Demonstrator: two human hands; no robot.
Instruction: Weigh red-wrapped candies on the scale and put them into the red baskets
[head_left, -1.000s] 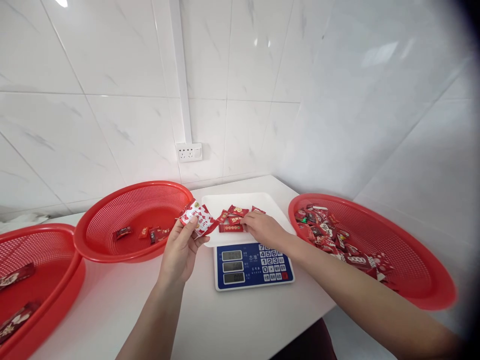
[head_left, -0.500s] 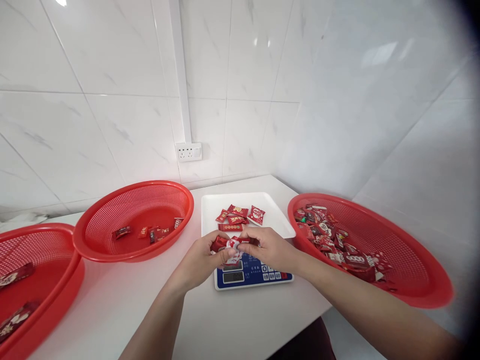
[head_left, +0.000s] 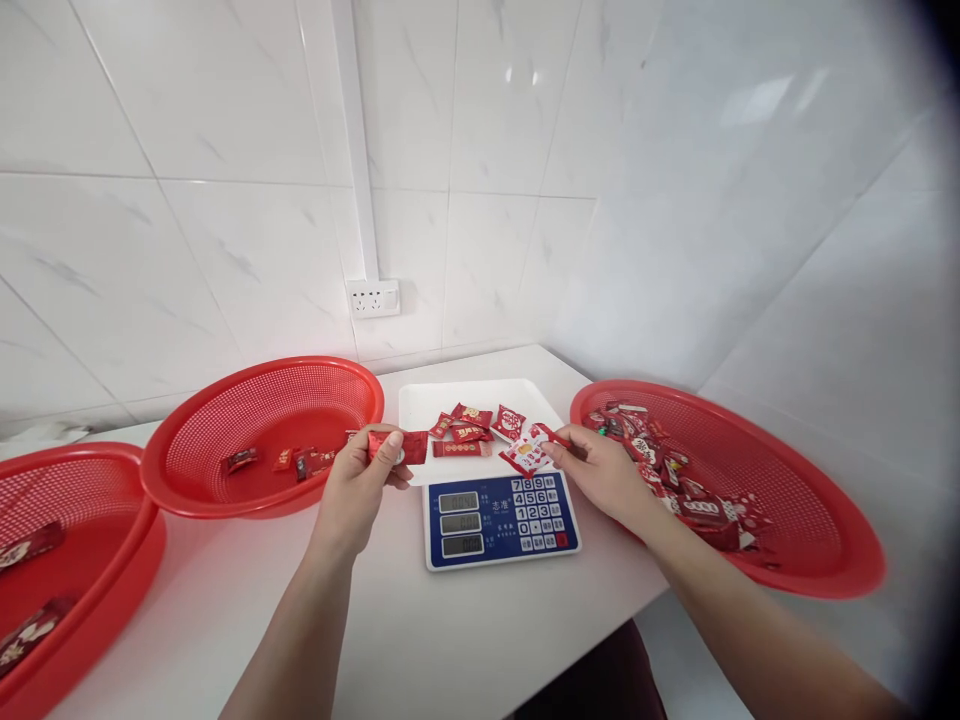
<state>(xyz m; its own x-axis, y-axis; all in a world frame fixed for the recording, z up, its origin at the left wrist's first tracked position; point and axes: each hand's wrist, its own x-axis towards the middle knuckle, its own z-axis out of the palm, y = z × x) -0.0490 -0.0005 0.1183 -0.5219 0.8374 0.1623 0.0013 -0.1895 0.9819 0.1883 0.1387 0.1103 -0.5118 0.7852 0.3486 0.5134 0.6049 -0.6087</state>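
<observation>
My left hand (head_left: 358, 487) pinches a dark red candy wrapper (head_left: 401, 446) just left of the scale's white tray (head_left: 420, 405). My right hand (head_left: 600, 472) pinches a red-and-white candy packet (head_left: 527, 453) over the tray's right front corner. Several red candies (head_left: 472, 428) lie on the tray. The blue-faced digital scale (head_left: 499, 518) with keypad sits between my hands.
A red mesh basket (head_left: 247, 400) at centre-left holds a few candies. Another red basket (head_left: 795, 500) at right is full of wrapped candies. A third red basket (head_left: 112, 520) sits at far left. White tiled wall with a socket (head_left: 373, 298) stands behind.
My hands met over the scale half a second ago, then parted. The left now holds a dark red piece, the right a red-and-white packet over the tray.
</observation>
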